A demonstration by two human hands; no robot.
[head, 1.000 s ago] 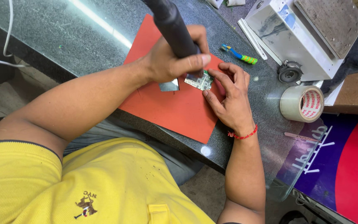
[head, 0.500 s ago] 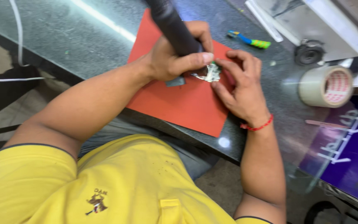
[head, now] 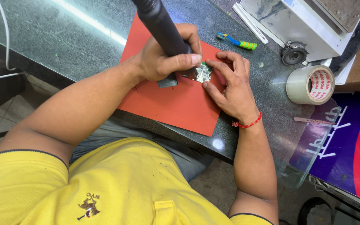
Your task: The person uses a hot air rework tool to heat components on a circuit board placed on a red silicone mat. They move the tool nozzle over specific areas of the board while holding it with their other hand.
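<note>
While the view has swung a bit since a moment ago, the left hand (head: 163,60) keeps its grip closed round the black tool (head: 159,25) — right hand (head: 230,89) fingertips pin the small circuit board (head: 203,73) on the red mat (head: 180,100), desk unchanged — so work's ongoing.

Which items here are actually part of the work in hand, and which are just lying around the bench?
In use: black handheld tool gripped by left hand; small circuit board steadied by right hand; red mat beneath.

Lying about: toothbrush, roll of tape, white machine, tweezers.
</note>
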